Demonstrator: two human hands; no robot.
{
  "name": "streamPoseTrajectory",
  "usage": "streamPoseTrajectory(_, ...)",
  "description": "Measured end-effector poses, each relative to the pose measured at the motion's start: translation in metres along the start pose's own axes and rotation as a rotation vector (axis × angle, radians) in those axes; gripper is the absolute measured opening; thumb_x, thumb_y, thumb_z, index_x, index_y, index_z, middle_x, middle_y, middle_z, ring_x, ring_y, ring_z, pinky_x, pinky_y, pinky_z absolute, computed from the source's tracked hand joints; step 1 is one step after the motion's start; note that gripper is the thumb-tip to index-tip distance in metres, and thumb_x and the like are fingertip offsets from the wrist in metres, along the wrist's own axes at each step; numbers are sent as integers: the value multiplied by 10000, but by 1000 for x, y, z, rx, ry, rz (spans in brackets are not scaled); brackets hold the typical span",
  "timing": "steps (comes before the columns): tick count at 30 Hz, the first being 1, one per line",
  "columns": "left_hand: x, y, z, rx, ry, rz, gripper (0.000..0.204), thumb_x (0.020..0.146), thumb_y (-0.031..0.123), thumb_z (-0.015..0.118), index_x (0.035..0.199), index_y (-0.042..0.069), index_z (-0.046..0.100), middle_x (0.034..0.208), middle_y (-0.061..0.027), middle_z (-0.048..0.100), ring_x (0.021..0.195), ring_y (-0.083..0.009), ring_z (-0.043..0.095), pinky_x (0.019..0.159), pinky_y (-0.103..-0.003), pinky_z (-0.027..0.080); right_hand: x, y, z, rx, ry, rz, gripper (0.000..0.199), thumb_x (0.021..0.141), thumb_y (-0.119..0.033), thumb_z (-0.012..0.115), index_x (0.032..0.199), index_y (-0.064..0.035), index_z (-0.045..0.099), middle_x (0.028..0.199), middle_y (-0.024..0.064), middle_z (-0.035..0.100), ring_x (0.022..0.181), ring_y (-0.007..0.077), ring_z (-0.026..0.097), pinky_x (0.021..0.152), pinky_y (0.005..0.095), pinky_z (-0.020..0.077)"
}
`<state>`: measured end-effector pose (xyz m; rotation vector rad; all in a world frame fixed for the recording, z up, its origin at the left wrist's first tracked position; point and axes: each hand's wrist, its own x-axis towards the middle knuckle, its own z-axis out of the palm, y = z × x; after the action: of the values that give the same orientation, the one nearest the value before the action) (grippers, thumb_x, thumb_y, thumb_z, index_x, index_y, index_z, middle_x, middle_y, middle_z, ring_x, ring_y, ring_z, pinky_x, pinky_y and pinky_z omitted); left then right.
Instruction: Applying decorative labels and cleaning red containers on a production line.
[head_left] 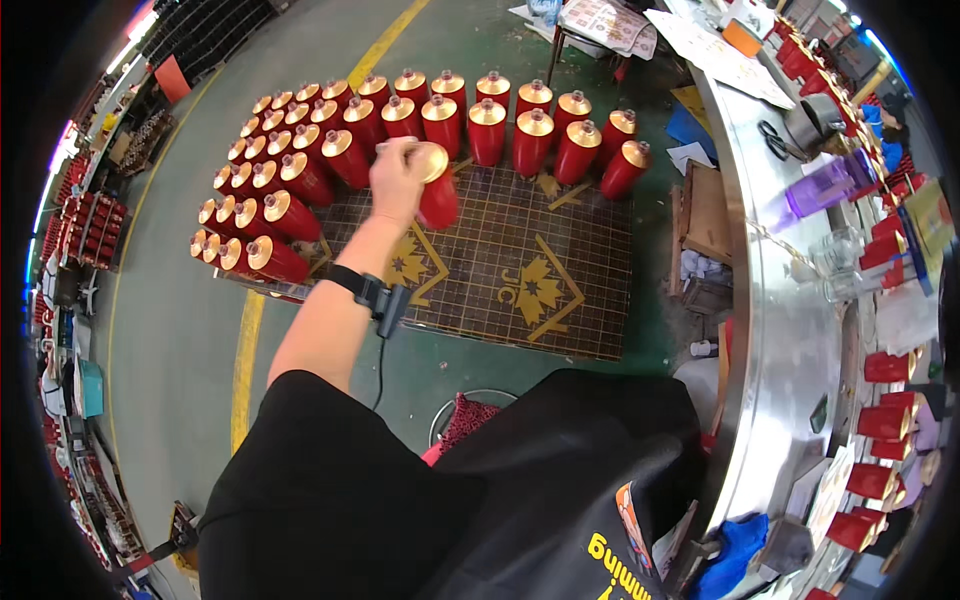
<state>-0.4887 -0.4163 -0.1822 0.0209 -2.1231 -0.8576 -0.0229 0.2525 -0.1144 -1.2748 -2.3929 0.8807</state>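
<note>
From the lower left my left arm reaches out, with a black strap and a small black device on its wrist. The fingers of my left hand (398, 178) are closed at the top of a red cylinder (438, 205) with a gold, domed top. This cylinder tilts over a dark board (480, 260) with a grid and gold leaf patterns. Many similar red cylinders (486, 135) stand in rows along the board's far and left sides, each with a gold top and a small neck. My right hand is out of view.
A long metal workbench (775, 330) runs along the right, carrying scissors (775, 140), a purple bottle (825, 188), a blue cloth (732, 560) and more red pieces. A wooden box (705, 210) sits beneath it. Near my knees is a stool (470, 415) with a patterned red cover.
</note>
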Motion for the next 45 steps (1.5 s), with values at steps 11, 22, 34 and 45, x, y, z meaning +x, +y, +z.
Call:
streamPoseTrajectory(11,0,-226,-54,399,120,-497,351,859,346,668,971,16,627,941,-187,657,929,-350,623,838,-439,478,8,-42,-9,-119,141,98,430,914,-316,620,1217,-11,600,1103,48,602,1005,127,530,874,254,400)
streamPoseTrajectory(22,9,-229,-64,920,-126,-690,503,875,494,562,1067,32,618,1081,-207,629,1033,-361,622,849,-496,505,45,-68,-103,-182,312,44,395,915,-287,632,1190,-4,621,1046,46,626,950,112,547,836,237,418)
streamPoseTrajectory(34,28,3,107,-75,-121,326,478,921,219,627,1293,-52,497,1303,-206,540,1216,-341,495,1041,-437,372,17,-221,-255,-10,640,-370,305,893,-216,676,1103,4,664,976,30,647,859,85,567,803,218,437)
streamPoseTrajectory(45,-111,498,92,-1522,-1141,668,891,817,429,733,1432,-33,284,1405,-215,399,1288,-311,420,1073,-424,332,13,-257,-65,90,416,-753,236,727,-59,749,928,-13,634,1014,98,629,954,214,606,849,315,473)
